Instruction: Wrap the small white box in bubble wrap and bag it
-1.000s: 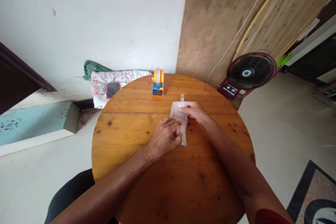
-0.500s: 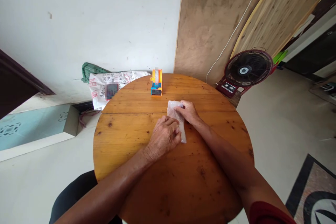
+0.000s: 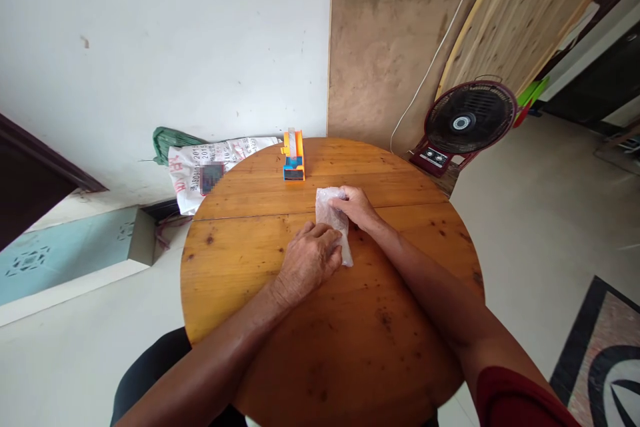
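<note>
A narrow bundle of bubble wrap (image 3: 331,215) lies over the middle of the round wooden table (image 3: 240,267), its long side running away from me. My left hand (image 3: 313,255) is curled on its lower left side, fingers bent against the plastic. At the upper right edge, my right hand (image 3: 356,205) grips the wrap, thumb on top. What is inside the wrap cannot be made out. An orange and blue tape dispenser (image 3: 294,157) with a roll of clear tape stands beyond the bundle, near the table's far edge.
A white printed sack (image 3: 187,173) and a green bag (image 3: 170,142) are behind the table's left edge, against the wall. To the right beyond the table stands a dark red fan (image 3: 465,121), with a white cable (image 3: 440,47) hanging near it.
The camera view has shifted slightly. My right thumb has slid a little further over the wrap, and more of the wrap's upper part shows. Both hands remain on it.
</note>
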Demonstrator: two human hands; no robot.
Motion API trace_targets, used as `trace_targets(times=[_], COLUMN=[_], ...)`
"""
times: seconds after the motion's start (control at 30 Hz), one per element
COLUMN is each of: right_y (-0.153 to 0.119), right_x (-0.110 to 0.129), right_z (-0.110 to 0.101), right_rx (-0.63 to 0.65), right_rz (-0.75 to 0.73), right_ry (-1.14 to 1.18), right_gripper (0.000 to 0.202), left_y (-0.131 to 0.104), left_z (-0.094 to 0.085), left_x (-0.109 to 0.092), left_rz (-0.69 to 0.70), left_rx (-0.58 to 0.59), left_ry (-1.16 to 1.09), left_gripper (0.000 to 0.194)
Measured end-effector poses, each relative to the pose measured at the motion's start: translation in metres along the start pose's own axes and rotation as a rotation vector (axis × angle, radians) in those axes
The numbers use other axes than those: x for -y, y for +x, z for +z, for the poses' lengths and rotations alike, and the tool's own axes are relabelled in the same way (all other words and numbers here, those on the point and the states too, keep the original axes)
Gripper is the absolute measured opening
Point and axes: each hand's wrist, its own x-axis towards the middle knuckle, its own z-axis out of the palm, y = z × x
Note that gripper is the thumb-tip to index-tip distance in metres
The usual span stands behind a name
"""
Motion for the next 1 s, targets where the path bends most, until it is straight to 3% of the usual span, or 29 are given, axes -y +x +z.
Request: trace_targets(times=[0.2,0.37,0.67,0.8,1.0], right_y=[-0.004,-0.007,-0.025,-0.034,-0.065], right_x=[0.012,0.028,0.058,0.062,0.065], right_z=[-0.004,-0.007,-0.021,-0.023,-0.022], right_rx=[0.098,0.171,0.391,0.361,0.245], right_rz=[0.117,0.162,0.167,0.138,0.018], right_ry=[0.404,0.583,0.577,0.511,0.386], right_gripper=[0.026,0.031,0.030,0.030,0.026], left_y=[0.000,0.000,0.000,0.001,0.001], left_z=[-0.002,-0.004,0.005,0.002,0.003], left_x=[-0.004,-0.005,0.003,0.000,-0.001], left_rz=[-0.102,-0.122,-0.096,-0.171,-0.354], left_rx=[0.048,0.064,-0.020,-0.027,-0.109], left_ry=[-0.072,-0.085,-0.045,-0.018,0.002], left_gripper=[0.023,0.021,0.024,0.026,0.043])
